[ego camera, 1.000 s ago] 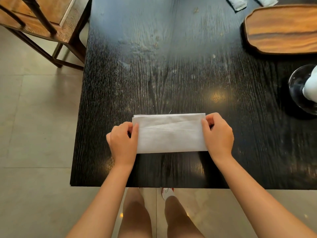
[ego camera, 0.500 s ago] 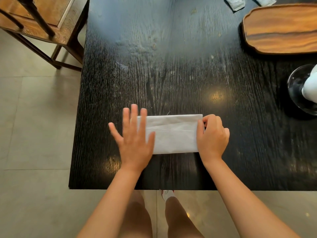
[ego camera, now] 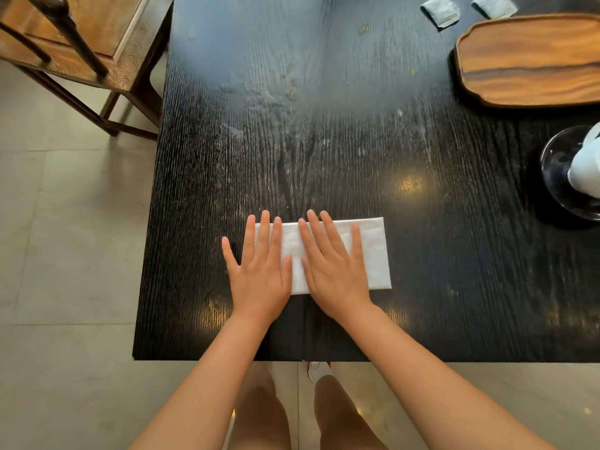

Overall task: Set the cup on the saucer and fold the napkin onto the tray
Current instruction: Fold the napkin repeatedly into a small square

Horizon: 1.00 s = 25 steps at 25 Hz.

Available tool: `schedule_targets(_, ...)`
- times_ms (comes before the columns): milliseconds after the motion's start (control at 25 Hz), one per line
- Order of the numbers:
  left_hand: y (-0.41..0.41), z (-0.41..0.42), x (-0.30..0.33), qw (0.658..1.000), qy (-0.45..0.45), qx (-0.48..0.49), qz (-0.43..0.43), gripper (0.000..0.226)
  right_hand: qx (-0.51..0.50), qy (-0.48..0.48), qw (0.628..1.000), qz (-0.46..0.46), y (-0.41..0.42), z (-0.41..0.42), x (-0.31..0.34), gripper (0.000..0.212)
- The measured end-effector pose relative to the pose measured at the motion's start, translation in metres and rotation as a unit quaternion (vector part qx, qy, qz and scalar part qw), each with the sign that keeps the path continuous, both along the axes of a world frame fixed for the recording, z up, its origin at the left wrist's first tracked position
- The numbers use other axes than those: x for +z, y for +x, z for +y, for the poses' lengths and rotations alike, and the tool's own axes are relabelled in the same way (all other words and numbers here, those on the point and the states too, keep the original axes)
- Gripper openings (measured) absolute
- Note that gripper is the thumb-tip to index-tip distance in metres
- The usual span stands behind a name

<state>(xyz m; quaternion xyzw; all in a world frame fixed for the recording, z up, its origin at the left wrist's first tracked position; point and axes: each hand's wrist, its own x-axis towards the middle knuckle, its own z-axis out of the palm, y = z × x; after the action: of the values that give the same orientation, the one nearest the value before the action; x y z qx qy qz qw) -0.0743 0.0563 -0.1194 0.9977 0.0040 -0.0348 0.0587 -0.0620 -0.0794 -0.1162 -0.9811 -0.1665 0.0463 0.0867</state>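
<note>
- Near the front edge of the black table (ego camera: 324,141), a folded white napkin (ego camera: 373,251) is laid flat as a long rectangle, its long sides running left to right.
- On the napkin's left end, the left hand (ego camera: 259,271) is pressed palm down with fingers spread; the little finger and part of the palm are seen to lie off the cloth, on the bare wood.
- Just beside it, the right hand (ego camera: 334,271) is laid flat across the napkin's middle, fingers extended and pointed away from the body. Nothing is gripped by either hand; both are splayed flat and only pressed onto the cloth.
- To the right of the right hand, the napkin's right end is left uncovered.
- Farther back at the right edge, a white cup (ego camera: 586,170) is seen on a clear glass saucer (ego camera: 558,170), both cut off by the frame.
- At the far right, well apart from the napkin, a wooden tray (ego camera: 526,60) is set on the table.
- Beyond the tray, two small grey folded cloths (ego camera: 440,9) are visible.
- At the far left, a wooden chair (ego camera: 84,37) is placed beside the table.
</note>
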Motion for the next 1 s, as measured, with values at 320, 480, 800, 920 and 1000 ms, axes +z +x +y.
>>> schedule_targets(320, 0.001, 0.001, 0.003, 1.0, 0.005, -0.016, 0.007, 0.06, 0.043, -0.081, 0.996, 0.023, 0.014, -0.098, 0.004, 0.063)
schedule_targets(480, 0.003, 0.004, 0.003, 0.999, 0.008, -0.042, -0.001, 0.061, 0.044, -0.09, 0.994, 0.035, 0.012, -0.102, 0.007, 0.063)
schedule_targets(800, 0.057, 0.026, 0.014, 0.968, 0.044, -0.248, 0.019, 0.067, 0.062, -0.086, 0.994, 0.009, -0.063, -0.105, 0.016, 0.06)
schedule_targets(920, 0.05, -0.003, 0.014, 0.986, -0.018, -0.155, 0.057, 0.075, 0.117, -0.057, 0.99, -0.045, -0.069, -0.102, 0.019, 0.046)
schedule_targets(1000, 0.047, -0.018, 0.011, 0.987, -0.054, -0.145, 0.048, 0.075, 0.185, -0.011, 0.981, -0.065, -0.078, -0.103, 0.017, 0.037)
